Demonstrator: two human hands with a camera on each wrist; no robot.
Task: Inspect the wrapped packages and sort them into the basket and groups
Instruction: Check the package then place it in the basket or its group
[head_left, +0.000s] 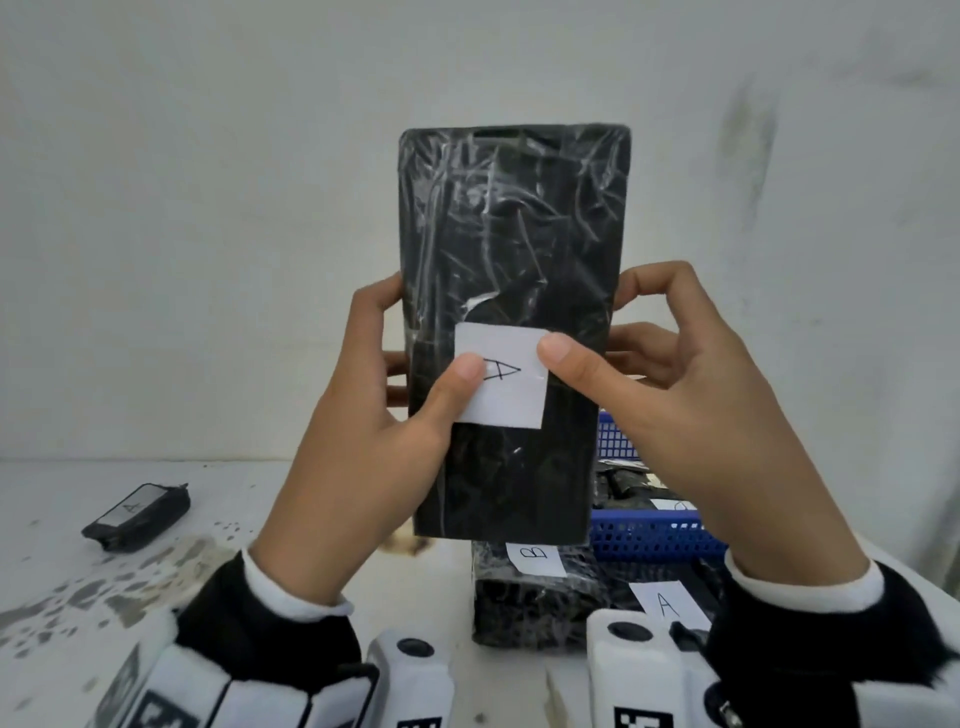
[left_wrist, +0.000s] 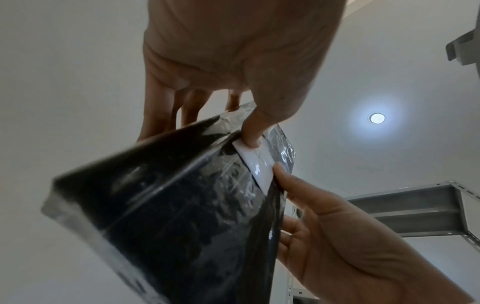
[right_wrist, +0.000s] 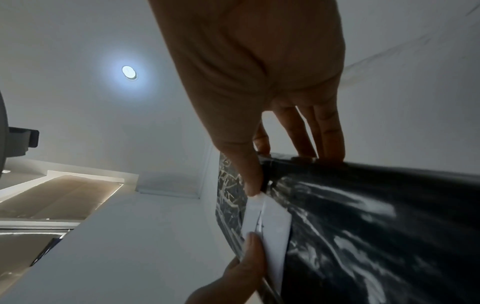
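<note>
Wrist cams: two white camera units (head_left: 410, 670) at the bottom edge, closest to the lens, one per wrist.
Far left, table: small black package (head_left: 136, 515) marked A lies alone on the stained white table (head_left: 62, 597), well apart from everything else.
Left hand: left hand (head_left: 358, 441) grasps the held package's left edge, thumb on the label's left side, fingers curled round the back.
Held package: tall black wrapped package (head_left: 511, 322), raised upright in front of the wall, long axis vertical, between both hands.
Label: white label (head_left: 501, 382) on its front, A written sideways.
Right hand: right hand (head_left: 691, 415) grasps the right edge, thumb tip on the label's right corner, fingers behind.
Below centre: package marked B (head_left: 524, 597) on the table, another labelled A (head_left: 667, 605) just right of it.
Right: blue basket (head_left: 654, 535), behind and below the right hand, wrapped items already inside.
Key relation: lone A item is off to the left, basket to the right; left hand is nearer the A spot, right hand nearer the basket.
Step (judgement): reading the label; placement not yet begun.
</note>
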